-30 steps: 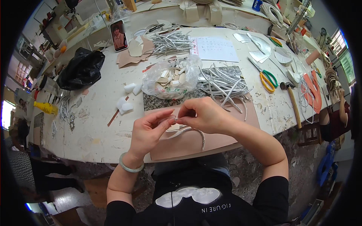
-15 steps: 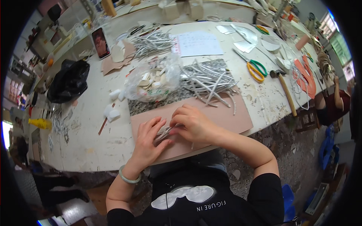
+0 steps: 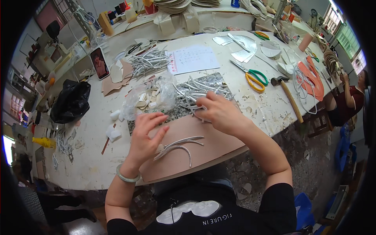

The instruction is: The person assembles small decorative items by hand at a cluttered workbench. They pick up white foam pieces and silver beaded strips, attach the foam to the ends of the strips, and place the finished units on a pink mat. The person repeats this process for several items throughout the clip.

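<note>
Several silver cords [image 3: 181,143] lie fanned out on a pinkish-beige board [image 3: 211,150] in front of me. Next to their left ends, my left hand [image 3: 145,135] hovers with its thumb and fingers spread and nothing visible between them. A small pale piece shows beside that hand's palm. My right hand [image 3: 221,111] is over the near side of a loose pile of silver cords [image 3: 192,88], its fingers curled down onto them. The fingertips partly cover the cords they grip. The pile rests on a speckled grey stone slab [image 3: 182,112].
Left of the pile is a clear plastic bag [image 3: 164,88] of pale scraps. Scissors [image 3: 254,77], a hammer [image 3: 290,96] and an orange piece [image 3: 313,80] lie right. A phone [image 3: 99,63], black bag [image 3: 70,102], second cord bundle [image 3: 150,60] and paper [image 3: 194,59] lie farther off.
My right hand has moved from the cords on the board up to the pile. My left hand has drawn slightly left and opened off the cords, which now lie uncovered.
</note>
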Demonstrator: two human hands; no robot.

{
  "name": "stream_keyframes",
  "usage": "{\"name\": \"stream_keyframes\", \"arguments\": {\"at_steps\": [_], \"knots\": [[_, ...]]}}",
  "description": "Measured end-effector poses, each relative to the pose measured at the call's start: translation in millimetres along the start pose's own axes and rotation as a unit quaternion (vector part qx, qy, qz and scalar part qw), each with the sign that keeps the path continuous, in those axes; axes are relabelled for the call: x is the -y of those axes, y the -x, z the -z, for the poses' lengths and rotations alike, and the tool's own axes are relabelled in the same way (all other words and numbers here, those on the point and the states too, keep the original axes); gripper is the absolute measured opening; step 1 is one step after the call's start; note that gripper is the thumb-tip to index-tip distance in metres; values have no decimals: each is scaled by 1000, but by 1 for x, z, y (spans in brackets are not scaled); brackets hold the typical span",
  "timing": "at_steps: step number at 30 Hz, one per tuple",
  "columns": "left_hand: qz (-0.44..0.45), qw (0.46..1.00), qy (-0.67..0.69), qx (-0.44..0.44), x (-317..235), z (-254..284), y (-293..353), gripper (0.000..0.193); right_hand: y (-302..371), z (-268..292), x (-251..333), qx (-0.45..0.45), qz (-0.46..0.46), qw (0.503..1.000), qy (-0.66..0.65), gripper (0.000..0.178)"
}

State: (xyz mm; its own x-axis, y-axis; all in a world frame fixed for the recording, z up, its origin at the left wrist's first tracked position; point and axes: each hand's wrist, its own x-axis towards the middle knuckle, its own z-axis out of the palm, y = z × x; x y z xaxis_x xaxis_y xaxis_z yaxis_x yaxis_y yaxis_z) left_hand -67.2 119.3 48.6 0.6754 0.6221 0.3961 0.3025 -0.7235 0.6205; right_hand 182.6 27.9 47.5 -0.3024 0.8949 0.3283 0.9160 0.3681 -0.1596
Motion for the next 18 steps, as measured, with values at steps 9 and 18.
{"name": "stream_keyframes", "arguments": {"at_steps": [9, 18], "knots": [[-9, 986, -168, -3, 63, 30, -41, 26, -1, 26, -14, -101, 82, 991, -31, 15], [4, 971, -232, 64, 63, 34, -45, 18, -11, 55, 6, -266, 97, 953, -112, 27]]}}
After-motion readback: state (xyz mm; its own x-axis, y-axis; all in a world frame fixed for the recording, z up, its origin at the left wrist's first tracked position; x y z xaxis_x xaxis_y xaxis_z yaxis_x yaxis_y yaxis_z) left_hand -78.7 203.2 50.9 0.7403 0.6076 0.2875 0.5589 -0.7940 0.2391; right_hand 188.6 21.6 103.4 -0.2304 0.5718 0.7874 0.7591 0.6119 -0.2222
